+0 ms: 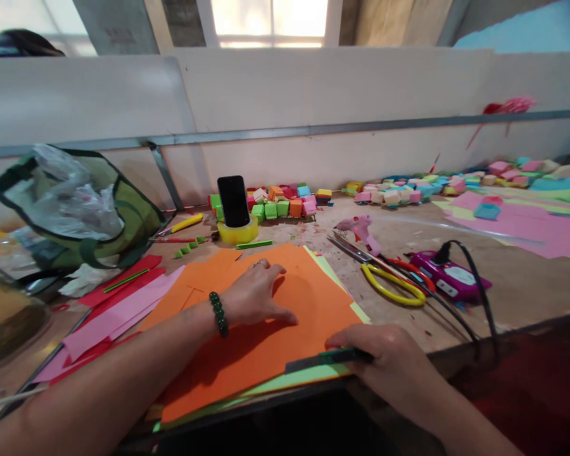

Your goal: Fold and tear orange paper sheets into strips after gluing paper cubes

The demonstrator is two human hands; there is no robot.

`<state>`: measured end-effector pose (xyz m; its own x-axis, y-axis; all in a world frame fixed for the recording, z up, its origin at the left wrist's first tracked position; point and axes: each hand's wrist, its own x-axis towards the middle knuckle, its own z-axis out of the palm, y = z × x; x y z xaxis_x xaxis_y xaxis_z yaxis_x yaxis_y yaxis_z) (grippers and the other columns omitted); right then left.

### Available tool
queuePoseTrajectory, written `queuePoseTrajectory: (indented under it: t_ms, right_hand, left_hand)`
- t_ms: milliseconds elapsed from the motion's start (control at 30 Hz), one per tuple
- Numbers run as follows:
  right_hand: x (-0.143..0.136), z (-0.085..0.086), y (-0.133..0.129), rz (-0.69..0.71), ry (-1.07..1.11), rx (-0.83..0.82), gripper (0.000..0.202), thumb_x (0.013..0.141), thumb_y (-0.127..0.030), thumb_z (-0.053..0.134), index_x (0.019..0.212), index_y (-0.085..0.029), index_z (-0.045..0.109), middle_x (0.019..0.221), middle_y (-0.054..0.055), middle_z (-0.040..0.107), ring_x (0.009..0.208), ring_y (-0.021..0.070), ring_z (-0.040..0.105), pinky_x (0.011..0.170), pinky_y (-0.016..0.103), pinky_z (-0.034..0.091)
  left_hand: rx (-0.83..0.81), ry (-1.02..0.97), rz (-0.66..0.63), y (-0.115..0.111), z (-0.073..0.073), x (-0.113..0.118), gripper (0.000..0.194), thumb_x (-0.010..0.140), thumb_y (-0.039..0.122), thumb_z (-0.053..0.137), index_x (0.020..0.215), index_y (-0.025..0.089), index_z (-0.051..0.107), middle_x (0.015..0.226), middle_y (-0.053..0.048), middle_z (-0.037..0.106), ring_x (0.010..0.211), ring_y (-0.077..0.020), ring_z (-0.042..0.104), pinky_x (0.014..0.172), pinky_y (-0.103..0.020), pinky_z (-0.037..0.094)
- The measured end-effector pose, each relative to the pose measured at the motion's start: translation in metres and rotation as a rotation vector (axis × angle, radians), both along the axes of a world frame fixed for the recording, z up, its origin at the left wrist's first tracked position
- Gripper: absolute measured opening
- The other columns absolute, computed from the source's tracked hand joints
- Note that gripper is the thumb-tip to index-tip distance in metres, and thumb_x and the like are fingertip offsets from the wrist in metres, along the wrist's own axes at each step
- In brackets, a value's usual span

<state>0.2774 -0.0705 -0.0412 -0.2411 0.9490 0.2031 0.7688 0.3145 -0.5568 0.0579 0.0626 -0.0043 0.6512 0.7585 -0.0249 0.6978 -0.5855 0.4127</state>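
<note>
Orange sheets point(308, 297) lie on top of yellow and green sheets point(289, 383) at the table's front edge. My left hand point(256, 294), with a green bead bracelet point(218, 313) at the wrist, rests on the orange paper with its fingers apart and nothing in it. At the lower right corner of the stack, my right hand point(380, 354) is closed around a thin dark green tool point(313, 361), which looks like a cutter. The tool lies along the front edge of the orange sheet; its far end is under my right fingers.
Yellow-handled scissors point(392, 288), a pink glue gun point(363, 234) and a purple power strip point(449, 275) lie to the right. A phone point(234, 201) stands on a tape roll point(238, 231) behind the paper. Pink strips point(118, 310) and a green bag point(137, 209) are left.
</note>
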Motion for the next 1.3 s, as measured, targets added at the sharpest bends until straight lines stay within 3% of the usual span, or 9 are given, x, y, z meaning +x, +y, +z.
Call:
queuePoseTrajectory:
  t_ms: [133, 333, 500, 633, 767, 867, 1067, 1200, 1300]
  right_hand:
    - [0.000, -0.003, 0.003, 0.005, -0.033, 0.013, 0.040, 0.065, -0.002, 0.051, 0.087, -0.027, 0.073, 0.081, -0.002, 0.075, 0.075, 0.0162, 0.070, 0.066, 0.023, 0.049]
    - [0.001, 0.001, 0.004, -0.024, -0.101, -0.031, 0.028, 0.070, -0.009, 0.054, 0.081, -0.027, 0.072, 0.075, -0.001, 0.074, 0.071, 0.0168, 0.068, 0.063, 0.023, 0.048]
    - [-0.003, 0.003, 0.001, -0.031, -0.072, -0.061, 0.020, 0.076, -0.015, 0.058, 0.086, -0.027, 0.070, 0.074, -0.003, 0.072, 0.069, 0.0157, 0.066, 0.062, 0.023, 0.045]
    - [0.009, 0.010, -0.007, -0.111, 0.060, -0.006, 0.030, 0.082, -0.038, 0.060, 0.109, -0.024, 0.061, 0.083, 0.001, 0.070, 0.066, 0.0156, 0.063, 0.060, 0.024, 0.047]
    - [0.043, 0.019, -0.010, -0.373, 0.130, 0.206, 0.028, 0.090, -0.042, 0.044, 0.104, -0.023, 0.059, 0.090, 0.004, 0.068, 0.080, 0.0197, 0.064, 0.067, 0.028, 0.050]
    - [0.066, 0.021, -0.008, -0.482, 0.057, 0.265, 0.029, 0.088, -0.043, 0.046, 0.097, -0.022, 0.063, 0.089, 0.005, 0.070, 0.077, 0.0212, 0.065, 0.066, 0.030, 0.050]
    - [0.079, 0.010, -0.001, -0.398, -0.082, 0.235, 0.028, 0.087, -0.037, 0.050, 0.100, -0.023, 0.070, 0.101, 0.007, 0.072, 0.093, 0.0244, 0.066, 0.080, 0.036, 0.051]
    - [0.081, 0.005, -0.004, -0.314, -0.085, 0.151, 0.030, 0.089, -0.039, 0.048, 0.097, -0.023, 0.072, 0.100, 0.006, 0.072, 0.093, 0.0241, 0.065, 0.078, 0.036, 0.051]
    - [0.082, 0.007, -0.008, -0.290, -0.077, 0.104, 0.030, 0.088, -0.043, 0.051, 0.100, -0.024, 0.071, 0.103, 0.005, 0.072, 0.096, 0.0245, 0.064, 0.082, 0.037, 0.050]
  left_hand:
    - [0.001, 0.010, 0.045, 0.008, -0.002, -0.003, 0.089, 0.055, 0.072, 0.068, 0.119, 0.012, 0.054, 0.112, -0.016, 0.055, 0.099, -0.0306, 0.055, 0.082, -0.039, 0.046]
    - [-0.126, -0.023, 0.072, 0.019, 0.006, -0.007, 0.073, 0.057, 0.066, 0.069, 0.109, 0.017, 0.056, 0.093, -0.006, 0.061, 0.083, -0.0230, 0.057, 0.066, -0.029, 0.044]
    - [-0.302, -0.106, 0.001, 0.021, 0.011, -0.014, 0.034, 0.066, 0.049, 0.066, 0.075, 0.018, 0.056, 0.063, 0.005, 0.046, 0.059, -0.0118, 0.044, 0.053, -0.024, 0.031]
    - [-0.377, -0.223, -0.019, 0.022, 0.012, -0.018, 0.036, 0.070, 0.043, 0.064, 0.058, 0.018, 0.041, 0.055, 0.007, 0.036, 0.051, -0.0079, 0.033, 0.049, -0.024, 0.024]
    - [-0.389, -0.330, -0.021, 0.024, 0.022, -0.018, 0.027, 0.072, 0.040, 0.066, 0.069, 0.016, 0.053, 0.065, 0.004, 0.052, 0.058, -0.0095, 0.045, 0.054, -0.022, 0.034]
    - [-0.401, -0.413, -0.082, 0.027, 0.027, -0.015, 0.028, 0.074, 0.040, 0.065, 0.084, 0.015, 0.059, 0.079, 0.000, 0.060, 0.070, -0.0129, 0.053, 0.066, -0.025, 0.042]
    - [-0.135, -0.339, -0.143, 0.033, 0.024, 0.003, 0.044, 0.073, 0.037, 0.065, 0.111, 0.016, 0.057, 0.074, 0.003, 0.049, 0.070, -0.0127, 0.046, 0.066, -0.025, 0.040]
    - [-0.072, -0.308, -0.227, 0.037, 0.023, 0.011, 0.051, 0.077, 0.036, 0.061, 0.123, 0.015, 0.052, 0.068, 0.005, 0.038, 0.062, -0.0106, 0.036, 0.058, -0.024, 0.033]
    - [-0.051, -0.307, -0.201, 0.038, 0.021, 0.013, 0.054, 0.078, 0.035, 0.062, 0.127, 0.015, 0.050, 0.070, 0.005, 0.040, 0.063, -0.0108, 0.037, 0.059, -0.024, 0.033]
